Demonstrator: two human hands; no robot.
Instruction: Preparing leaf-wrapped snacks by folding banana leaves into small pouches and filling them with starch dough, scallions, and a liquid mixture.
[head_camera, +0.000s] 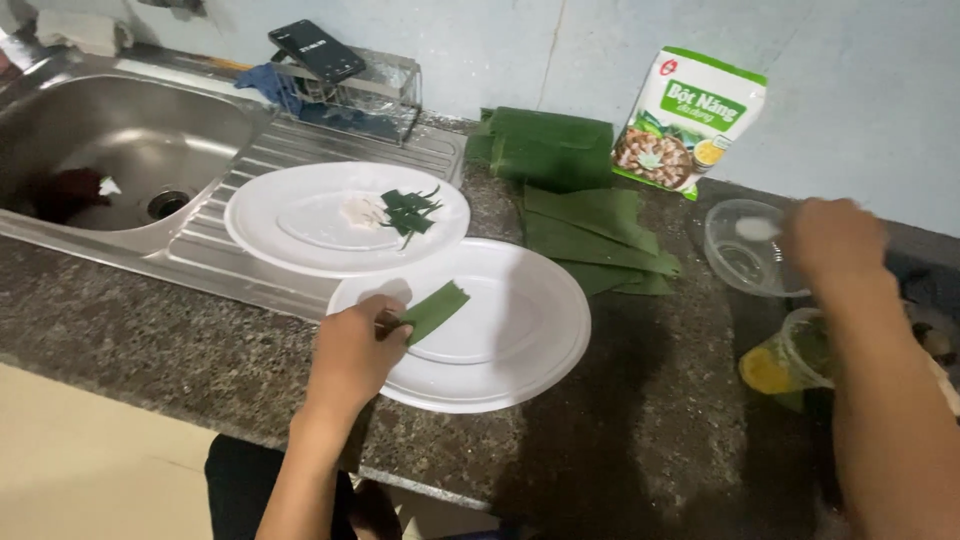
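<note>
My left hand (352, 350) pinches one end of a small green leaf strip (436, 308) that lies over the near white plate (520, 370). My right hand (832, 238) reaches out over a clear plastic bowl (738, 262) at the right, fingers closed near something white in it; what it grips is blurred. A second white plate (290, 240) behind holds several cut leaf pieces (410, 212) and a little white lump (362, 210).
Folded banana leaves (570, 190) lie at the back of the dark stone counter, next to a green and white flour bag (690, 120). A steel sink (120, 150) is at left, a phone (315, 50) on a clear box behind it. A clear container with yellow inside (785, 365) stands at right.
</note>
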